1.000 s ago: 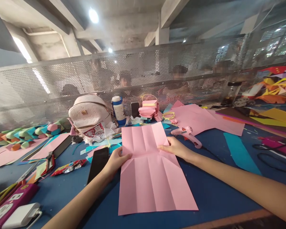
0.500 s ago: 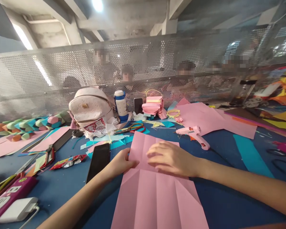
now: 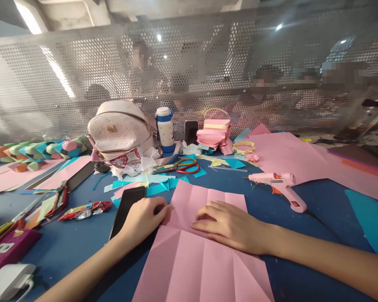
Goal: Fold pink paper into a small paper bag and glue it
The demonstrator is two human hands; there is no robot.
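A creased sheet of pink paper lies lengthwise in front of me, with fold lines running along it and one across it. My left hand is at its left edge, thumb and fingers closed in a pinch on the paper. Over the crosswise crease rests my right hand, palm down, fingers lightly bent and apart, pressing on the sheet. A black phone lies partly behind my left hand. To the right of the sheet is a pink hot glue gun, its nozzle pointing left.
Scissors and blue paper scraps lie beyond the sheet. Behind stand a white backpack, a bottle and a pink paper box. A snack wrapper and purple power strip are at left. A perforated metal screen closes the back.
The view has tilted down and turned slightly left. My left hand has shifted a little along the paper's left edge, its fingers more curled. My right hand remains on the paper.
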